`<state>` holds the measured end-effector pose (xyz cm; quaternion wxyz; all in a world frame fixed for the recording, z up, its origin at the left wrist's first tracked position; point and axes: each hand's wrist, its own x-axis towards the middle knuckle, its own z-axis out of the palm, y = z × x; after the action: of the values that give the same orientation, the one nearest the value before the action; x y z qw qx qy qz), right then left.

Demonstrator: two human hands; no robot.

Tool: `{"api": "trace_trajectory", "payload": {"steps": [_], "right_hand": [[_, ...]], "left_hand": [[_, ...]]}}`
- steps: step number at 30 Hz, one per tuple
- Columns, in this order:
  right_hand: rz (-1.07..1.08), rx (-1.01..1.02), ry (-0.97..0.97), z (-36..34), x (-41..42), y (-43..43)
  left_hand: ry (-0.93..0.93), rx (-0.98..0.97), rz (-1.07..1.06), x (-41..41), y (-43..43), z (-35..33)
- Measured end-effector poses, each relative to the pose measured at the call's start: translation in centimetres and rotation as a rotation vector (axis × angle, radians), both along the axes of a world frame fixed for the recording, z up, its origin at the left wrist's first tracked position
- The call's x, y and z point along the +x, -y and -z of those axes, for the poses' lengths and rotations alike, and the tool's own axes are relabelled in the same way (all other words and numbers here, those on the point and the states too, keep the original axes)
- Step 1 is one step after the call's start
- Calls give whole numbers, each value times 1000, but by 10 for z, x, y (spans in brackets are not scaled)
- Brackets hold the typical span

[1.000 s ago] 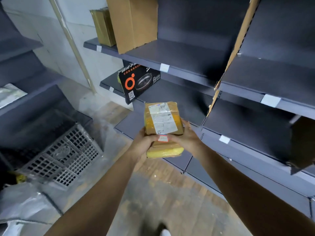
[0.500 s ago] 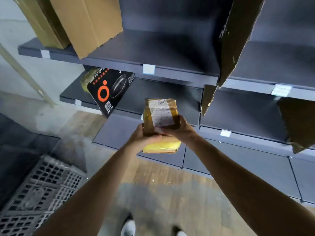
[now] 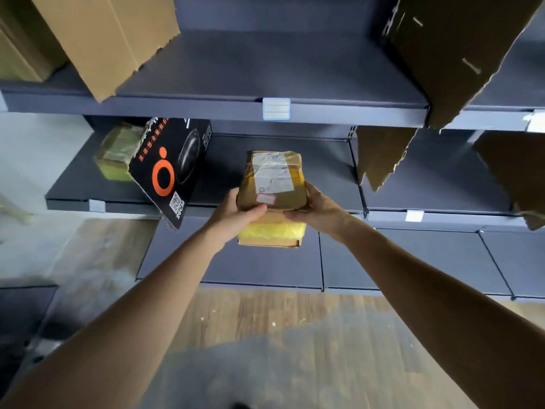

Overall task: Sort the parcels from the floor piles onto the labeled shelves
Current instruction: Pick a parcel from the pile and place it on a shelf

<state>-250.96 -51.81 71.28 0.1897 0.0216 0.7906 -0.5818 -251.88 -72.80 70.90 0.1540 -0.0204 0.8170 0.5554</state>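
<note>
A person is holding a tape-wrapped brown parcel (image 3: 272, 196) in both bare hands, out in front of dark grey shelving. The left hand (image 3: 236, 215) is clasping its left side and the right hand (image 3: 317, 211) its right side, thumbs lying across the top face near the lower edge of a white shipping label (image 3: 272, 175). The parcel's long axis is running away from the person, the far end pointing toward the middle shelf (image 3: 309, 172) and tipped slightly upward; the near end is showing yellow wrapping.

Just left of the grip, a black box (image 3: 174, 169) with an orange ring is leaning tilted on that shelf, hanging past its front edge, with a greenish taped parcel (image 3: 116, 156) behind it. Above the grip, the upper shelf (image 3: 265, 72) is carrying a tall cardboard box (image 3: 115, 39) at far left. Torn cardboard dividers (image 3: 380, 154) are hanging right of the grip.
</note>
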Motion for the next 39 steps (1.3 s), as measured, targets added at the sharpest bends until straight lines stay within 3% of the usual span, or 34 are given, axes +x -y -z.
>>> {"api": "trace_trajectory", "payload": {"steps": [7, 11, 14, 17, 23, 27, 39], "right_hand": [[42, 243, -122, 12, -36, 11], [125, 430, -138, 22, -52, 22], [213, 458, -190, 35, -61, 30], [285, 433, -241, 45, -69, 35], [368, 474, -375, 50, -83, 36], [355, 528, -418, 51, -94, 40], [243, 586, -268, 41, -112, 48]], "left_hand": [[-29, -44, 86, -36, 15, 25], [-159, -286, 27, -56, 14, 37], [-255, -430, -58, -64, 10, 42], [-313, -424, -126, -68, 8, 41], [-406, -537, 59, -84, 16, 35], [-481, -741, 162, -93, 20, 38], [-233, -883, 328, -129, 17, 36]]}}
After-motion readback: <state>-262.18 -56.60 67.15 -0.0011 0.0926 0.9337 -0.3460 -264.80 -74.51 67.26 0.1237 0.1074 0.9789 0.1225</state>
